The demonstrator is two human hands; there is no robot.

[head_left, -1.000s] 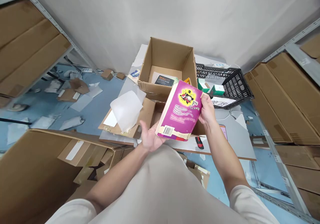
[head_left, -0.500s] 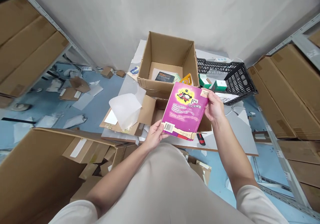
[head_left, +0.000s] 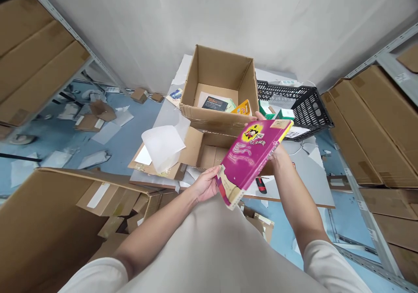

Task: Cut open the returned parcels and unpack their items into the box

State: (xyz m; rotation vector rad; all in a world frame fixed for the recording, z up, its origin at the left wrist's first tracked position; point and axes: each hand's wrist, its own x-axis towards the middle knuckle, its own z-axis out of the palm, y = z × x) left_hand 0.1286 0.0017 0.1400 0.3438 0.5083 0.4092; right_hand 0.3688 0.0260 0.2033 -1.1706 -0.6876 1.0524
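A purple book [head_left: 243, 160] with a cartoon on its cover is held tilted in front of me, its spine turned toward the lower right. My left hand [head_left: 208, 183] grips its lower left edge between thumb and fingers. Behind the upper right part is my right hand [head_left: 277, 153], supporting the book; most of its fingers are hidden. Under and beyond the book sits a small open cardboard box [head_left: 209, 151]. Farther back, a larger open box [head_left: 222, 66] contains a dark book [head_left: 214, 103] and an orange-yellow book [head_left: 242, 108].
A black plastic crate [head_left: 313, 110] with green-and-white boxes [head_left: 285, 114] stands right on the white table [head_left: 313, 184]. A red-black cutter [head_left: 261, 185] lies near the front edge. White paper [head_left: 163, 147] covers a flap at left. A big carton [head_left: 42, 223] stands lower left; shelves flank both sides.
The purple book has turned from facing me flat to a tilted pose, showing its spine. My right hand has slid behind it, while my left hand keeps its corner.
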